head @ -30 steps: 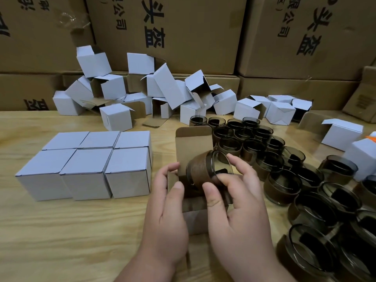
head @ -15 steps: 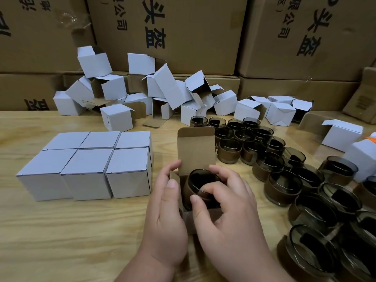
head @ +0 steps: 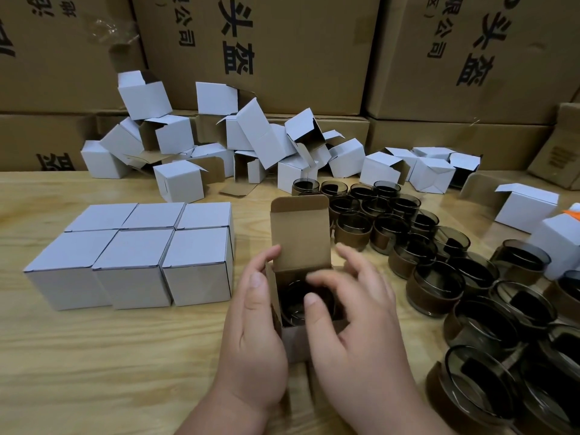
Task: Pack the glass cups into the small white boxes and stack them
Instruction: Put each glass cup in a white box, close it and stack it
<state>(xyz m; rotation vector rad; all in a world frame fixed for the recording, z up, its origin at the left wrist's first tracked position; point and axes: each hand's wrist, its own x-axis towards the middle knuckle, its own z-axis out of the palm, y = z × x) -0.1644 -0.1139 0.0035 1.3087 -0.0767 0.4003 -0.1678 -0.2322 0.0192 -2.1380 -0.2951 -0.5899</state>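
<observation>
Six closed matte white cubes [head: 131,255] sit mid-left on our pale-grained wooden worktop [head: 94,356]. At centre our left hand [head: 254,334] grips the open cardboard box [head: 299,246]; our right hand [head: 354,312], fingers loosely spread and holding nothing, hovers over the smoky round glass cup [head: 295,301] inside.

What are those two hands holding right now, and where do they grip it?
The left hand grips the open box by its left wall. The right hand hovers over the glass cup inside; whether its blurred fingers hold anything cannot be told.

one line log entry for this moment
step: cup in box | left hand: holds open box | right hand: over glass cup, grip unclear | lid flap: up
</observation>
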